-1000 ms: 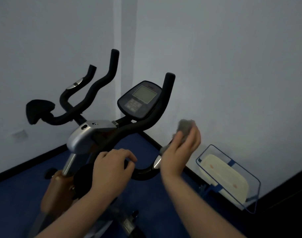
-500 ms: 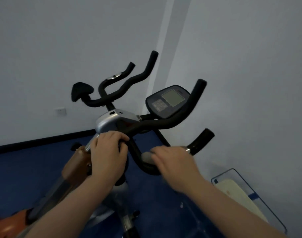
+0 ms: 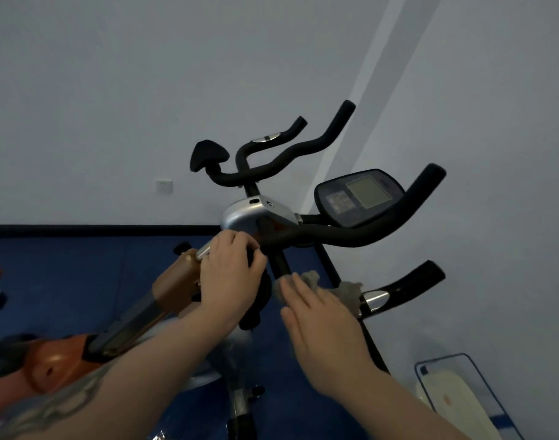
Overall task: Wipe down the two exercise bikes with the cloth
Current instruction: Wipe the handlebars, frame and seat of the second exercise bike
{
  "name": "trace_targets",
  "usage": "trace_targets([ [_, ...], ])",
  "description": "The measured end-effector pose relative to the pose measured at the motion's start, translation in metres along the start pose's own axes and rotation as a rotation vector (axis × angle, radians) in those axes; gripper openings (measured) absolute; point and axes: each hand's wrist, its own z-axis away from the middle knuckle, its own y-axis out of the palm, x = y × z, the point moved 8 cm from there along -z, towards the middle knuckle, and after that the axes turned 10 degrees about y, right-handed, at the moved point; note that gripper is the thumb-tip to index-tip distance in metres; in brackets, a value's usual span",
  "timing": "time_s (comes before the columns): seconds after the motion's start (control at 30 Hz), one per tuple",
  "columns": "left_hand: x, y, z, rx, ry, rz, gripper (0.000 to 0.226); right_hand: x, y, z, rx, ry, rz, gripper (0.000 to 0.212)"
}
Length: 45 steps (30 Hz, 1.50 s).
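R hand (image 3: 322, 331) + cloth (image 3: 346, 292) now lower on handlebar (image 3: 351, 238), fingers flatter.

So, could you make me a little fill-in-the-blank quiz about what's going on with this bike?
1. The right hand presses a grey ____ against the handlebar.
2. The left hand holds the bike near its ____ housing.
3. The console screen sits between the handlebar's two ____ grips.
4. The floor is ____ in colour.

Missing words: cloth; silver; black; blue
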Motion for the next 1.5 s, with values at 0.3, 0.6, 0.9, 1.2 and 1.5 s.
trace_targets([
  [0.3, 0.001, -0.005, 0.000, -0.046, -0.008, 0.037, 0.006, -0.001, 0.013, -0.018, 0.109, 0.117, 0.232, 0.060],
  [0.6, 0.003, -0.003, -0.001, -0.043, -0.013, 0.041, 0.005, -0.014, 0.022, -0.046, 0.041, 0.280, 0.073, 0.044],
  [0.9, 0.013, -0.005, 0.004, -0.082, -0.112, 0.111, 0.013, -0.018, 0.026, -0.073, 0.144, 0.391, -0.134, 0.036],
  [1.2, 0.021, 0.000, 0.002, -0.062, -0.183, 0.194, 0.012, 0.000, 0.025, -0.056, -0.006, 0.172, 0.083, 0.059],
  [1.5, 0.027, 0.001, 0.005, -0.070, -0.214, 0.279, 0.014, -0.016, 0.024, -0.039, 0.067, 0.281, -0.069, 0.037],
])
